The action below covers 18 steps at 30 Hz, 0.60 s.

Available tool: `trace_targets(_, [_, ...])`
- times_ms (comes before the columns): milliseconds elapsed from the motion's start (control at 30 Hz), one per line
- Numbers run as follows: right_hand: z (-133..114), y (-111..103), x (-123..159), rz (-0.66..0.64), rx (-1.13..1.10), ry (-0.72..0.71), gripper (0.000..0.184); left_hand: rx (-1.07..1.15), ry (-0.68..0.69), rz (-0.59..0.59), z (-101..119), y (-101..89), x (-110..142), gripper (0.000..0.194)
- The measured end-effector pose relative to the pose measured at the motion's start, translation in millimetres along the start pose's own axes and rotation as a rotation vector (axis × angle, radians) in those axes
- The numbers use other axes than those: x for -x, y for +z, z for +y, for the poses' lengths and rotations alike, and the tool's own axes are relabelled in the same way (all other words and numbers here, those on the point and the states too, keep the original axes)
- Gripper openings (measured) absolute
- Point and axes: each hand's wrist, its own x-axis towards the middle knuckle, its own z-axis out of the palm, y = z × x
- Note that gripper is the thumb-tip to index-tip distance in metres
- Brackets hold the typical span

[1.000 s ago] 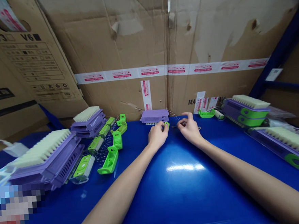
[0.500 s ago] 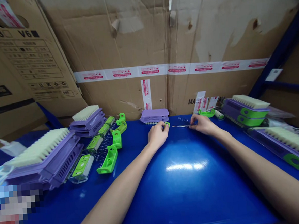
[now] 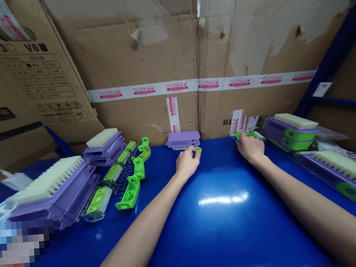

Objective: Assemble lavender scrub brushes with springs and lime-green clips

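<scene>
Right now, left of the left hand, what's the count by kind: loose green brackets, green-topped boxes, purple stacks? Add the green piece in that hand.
Green brackets: 4
Green-topped boxes: 4
Purple stacks: 2
Green piece in the left hand: 1
Total: 11

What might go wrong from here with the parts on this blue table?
The small green part pinched in the left hand could slip out. The right hand, near the stacked brushes, might nudge them. The thin springs, loose beside the green brackets, might tangle.
</scene>
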Motion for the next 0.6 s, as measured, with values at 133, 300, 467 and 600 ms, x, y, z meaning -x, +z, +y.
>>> trace_targets(133, [-2.3, -2.0, 1.2, 0.009, 0.021, -0.01, 0.028, 0.002, 0.004, 0.001, -0.1, -0.3, 0.2, 0.022])
trace_targets(300, [-1.4, -3.8, 2.7, 0.007, 0.01, 0.003, 0.027, -0.008, 0.006, 0.001, -1.4, 0.4, -1.1, 0.022])
trace_targets(467, [-1.9, -4.9, 2.8, -0.004, -0.017, 0.014, 0.028, -0.005, 0.013, 0.0, -2.4, 1.5, -1.0, 0.022])
trace_targets(600, [-1.3, -5.5, 2.3, 0.013, -0.042, 0.012, 0.029, 0.001, 0.019, -0.004, -1.8, 1.0, -0.1, 0.021])
